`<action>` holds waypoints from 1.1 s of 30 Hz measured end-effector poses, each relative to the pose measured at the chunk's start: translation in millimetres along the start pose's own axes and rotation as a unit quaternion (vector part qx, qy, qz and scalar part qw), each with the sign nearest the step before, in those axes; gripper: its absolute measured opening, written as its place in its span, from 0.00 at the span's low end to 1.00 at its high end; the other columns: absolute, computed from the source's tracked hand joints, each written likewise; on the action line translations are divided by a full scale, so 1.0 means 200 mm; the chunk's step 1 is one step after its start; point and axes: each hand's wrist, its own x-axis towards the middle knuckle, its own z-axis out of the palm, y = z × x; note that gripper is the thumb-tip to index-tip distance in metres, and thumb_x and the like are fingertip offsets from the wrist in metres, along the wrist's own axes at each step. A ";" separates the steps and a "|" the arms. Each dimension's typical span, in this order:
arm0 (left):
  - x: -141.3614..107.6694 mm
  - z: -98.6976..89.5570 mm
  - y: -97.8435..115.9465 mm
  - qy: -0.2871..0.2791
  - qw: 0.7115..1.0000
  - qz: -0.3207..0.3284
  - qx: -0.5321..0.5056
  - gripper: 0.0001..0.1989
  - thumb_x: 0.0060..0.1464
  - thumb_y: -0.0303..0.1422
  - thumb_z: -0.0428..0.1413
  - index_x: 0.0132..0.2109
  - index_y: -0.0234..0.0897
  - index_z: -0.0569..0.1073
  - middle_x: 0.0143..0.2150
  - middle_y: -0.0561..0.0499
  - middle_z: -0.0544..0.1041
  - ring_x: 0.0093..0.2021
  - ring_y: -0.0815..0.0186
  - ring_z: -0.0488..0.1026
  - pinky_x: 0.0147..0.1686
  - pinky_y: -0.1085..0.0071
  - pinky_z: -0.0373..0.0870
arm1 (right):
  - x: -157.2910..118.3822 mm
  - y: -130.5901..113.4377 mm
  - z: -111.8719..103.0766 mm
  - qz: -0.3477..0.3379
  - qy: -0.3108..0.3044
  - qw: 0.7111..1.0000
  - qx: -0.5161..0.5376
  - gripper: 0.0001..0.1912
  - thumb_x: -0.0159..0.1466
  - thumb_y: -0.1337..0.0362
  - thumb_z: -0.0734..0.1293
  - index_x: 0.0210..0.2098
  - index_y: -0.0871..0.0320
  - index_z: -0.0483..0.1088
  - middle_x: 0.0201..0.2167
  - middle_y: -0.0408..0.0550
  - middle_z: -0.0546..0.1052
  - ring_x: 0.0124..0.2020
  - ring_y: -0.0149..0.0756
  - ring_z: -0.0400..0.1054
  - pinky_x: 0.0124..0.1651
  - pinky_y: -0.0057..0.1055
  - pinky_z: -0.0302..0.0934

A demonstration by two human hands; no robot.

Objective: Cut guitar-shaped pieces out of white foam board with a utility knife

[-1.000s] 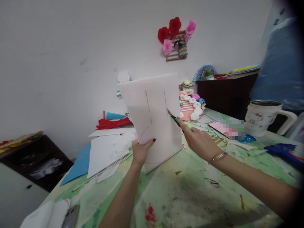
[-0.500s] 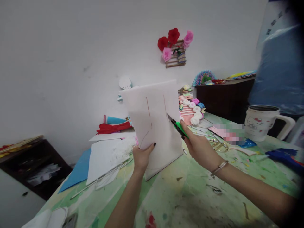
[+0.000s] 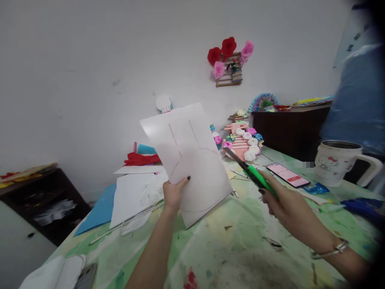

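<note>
My left hand (image 3: 175, 192) grips the lower left side of a white foam board (image 3: 200, 176), thumb on its front face. The board stands tilted, its lower corner at the table, and carries thin drawn or cut lines, two straight ones above and curved ones below. In my right hand (image 3: 285, 204) is a green and black utility knife (image 3: 255, 175), its blade out and pointing up and left. The blade is apart from the board, to its right. A bracelet (image 3: 330, 249) circles my right wrist.
A phone (image 3: 288, 175) and a white mug (image 3: 333, 164) stand to the right on the green marbled table (image 3: 210, 257). White sheets (image 3: 135, 196) and a blue sheet (image 3: 98, 212) lie left. Paper-flower crafts (image 3: 242, 140) are behind. A dark cabinet (image 3: 288, 130) borders the back right.
My right hand has drawn the knife away from the board, to the right and down. The board has leaned to the left in my left hand, and a curved line on its right now shows.
</note>
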 end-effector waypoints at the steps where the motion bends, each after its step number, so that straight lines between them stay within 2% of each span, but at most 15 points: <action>1: 0.01 -0.02 0.01 -0.015 0.999 -0.016 -0.035 0.23 0.33 0.30 0.68 0.41 0.28 0.76 0.41 0.41 0.80 0.39 0.59 0.77 0.42 0.64 0.76 | 0.00 0.03 0.00 0.016 0.005 0.998 0.064 0.21 0.67 0.58 0.55 0.58 0.55 0.56 0.25 0.46 0.74 0.22 0.37 0.67 0.27 0.32 0.58; 3: 0.01 -0.05 0.02 -0.044 0.994 -0.043 -0.093 0.25 0.34 0.29 0.68 0.44 0.29 0.75 0.41 0.42 0.80 0.40 0.60 0.77 0.42 0.65 0.75 | 0.01 0.09 0.00 0.048 0.019 0.980 0.193 0.16 0.66 0.55 0.57 0.51 0.54 0.58 0.29 0.47 0.75 0.24 0.35 0.68 0.29 0.33 0.62; 6: -0.01 -0.08 0.02 -0.087 0.983 -0.105 -0.127 0.28 0.34 0.28 0.68 0.47 0.31 0.73 0.40 0.44 0.80 0.37 0.61 0.78 0.40 0.66 0.76 | 0.05 0.12 0.01 0.083 0.039 0.935 0.343 0.17 0.63 0.52 0.62 0.47 0.52 0.56 0.36 0.49 0.74 0.27 0.35 0.68 0.30 0.33 0.64; 10: -0.04 -0.08 -0.01 -0.134 0.963 -0.192 -0.130 0.29 0.35 0.28 0.67 0.48 0.33 0.71 0.39 0.45 0.80 0.34 0.61 0.78 0.37 0.66 0.77 | 0.07 0.11 0.03 0.103 0.037 0.902 0.418 0.21 0.59 0.53 0.67 0.47 0.49 0.56 0.33 0.42 0.70 0.25 0.30 0.63 0.27 0.29 0.59; 13: -0.05 -0.08 -0.03 -0.155 0.959 -0.208 -0.117 0.26 0.35 0.28 0.67 0.46 0.33 0.71 0.38 0.46 0.80 0.33 0.61 0.78 0.35 0.67 0.77 | 0.04 0.11 0.05 0.089 0.014 0.888 0.452 0.15 0.65 0.51 0.60 0.47 0.50 0.59 0.28 0.39 0.63 0.22 0.28 0.54 0.25 0.26 0.52; 16: -0.06 -0.09 -0.06 -0.177 0.955 -0.214 -0.104 0.23 0.35 0.27 0.66 0.42 0.32 0.72 0.35 0.46 0.80 0.31 0.62 0.78 0.32 0.68 0.77 | 0.01 0.11 0.07 0.076 -0.013 0.898 0.434 0.17 0.68 0.49 0.52 0.43 0.53 0.63 0.26 0.41 0.60 0.23 0.29 0.52 0.25 0.27 0.49; 19: -0.06 -0.09 -0.07 -0.186 0.952 -0.218 -0.106 0.23 0.35 0.28 0.66 0.43 0.32 0.72 0.35 0.46 0.80 0.30 0.62 0.78 0.31 0.69 0.76 | -0.02 0.10 0.08 0.027 -0.041 0.923 0.382 0.15 0.67 0.51 0.55 0.39 0.54 0.64 0.28 0.43 0.64 0.28 0.32 0.56 0.31 0.29 0.53; 21: -0.07 -0.09 -0.08 -0.200 0.948 -0.222 -0.106 0.25 0.35 0.28 0.67 0.44 0.32 0.71 0.35 0.45 0.80 0.30 0.61 0.78 0.31 0.69 0.76 | -0.03 0.10 0.09 -0.015 -0.055 0.936 0.348 0.14 0.67 0.52 0.55 0.42 0.53 0.64 0.30 0.44 0.66 0.31 0.33 0.59 0.34 0.30 0.53; 24: -0.08 -0.09 -0.08 -0.221 0.943 -0.224 -0.103 0.27 0.35 0.30 0.67 0.45 0.31 0.71 0.37 0.43 0.80 0.31 0.60 0.78 0.32 0.67 0.76 | -0.04 0.09 0.10 -0.048 -0.049 0.954 0.291 0.19 0.67 0.49 0.53 0.49 0.54 0.62 0.32 0.45 0.67 0.31 0.35 0.60 0.34 0.30 0.52; 26: -0.09 -0.09 -0.07 -0.239 0.941 -0.222 -0.096 0.27 0.35 0.30 0.68 0.45 0.31 0.71 0.38 0.42 0.80 0.33 0.58 0.78 0.33 0.65 0.76 | -0.04 0.08 0.10 -0.051 -0.034 0.963 0.261 0.24 0.67 0.45 0.50 0.45 0.56 0.64 0.31 0.45 0.67 0.29 0.35 0.59 0.32 0.31 0.50; 28: -0.10 -0.09 -0.05 -0.261 0.936 -0.216 -0.090 0.27 0.36 0.30 0.68 0.46 0.31 0.71 0.40 0.40 0.80 0.35 0.57 0.78 0.35 0.64 0.76 | -0.04 0.07 0.11 -0.050 -0.016 0.968 0.245 0.27 0.65 0.41 0.49 0.37 0.57 0.65 0.26 0.44 0.65 0.26 0.33 0.56 0.29 0.31 0.48; 30: -0.11 -0.09 -0.04 -0.280 0.932 -0.211 -0.091 0.27 0.36 0.31 0.67 0.47 0.31 0.71 0.41 0.39 0.79 0.36 0.55 0.78 0.37 0.62 0.76 | -0.03 0.07 0.12 -0.048 0.001 0.969 0.241 0.28 0.64 0.39 0.50 0.31 0.57 0.63 0.23 0.42 0.61 0.25 0.32 0.53 0.28 0.31 0.46; 33: -0.12 -0.08 -0.03 -0.286 0.929 -0.216 -0.095 0.28 0.36 0.30 0.67 0.47 0.31 0.71 0.42 0.38 0.79 0.37 0.54 0.78 0.37 0.62 0.76 | -0.02 0.08 0.14 -0.026 0.010 0.959 0.283 0.26 0.61 0.39 0.56 0.28 0.57 0.63 0.23 0.42 0.61 0.24 0.32 0.52 0.28 0.31 0.46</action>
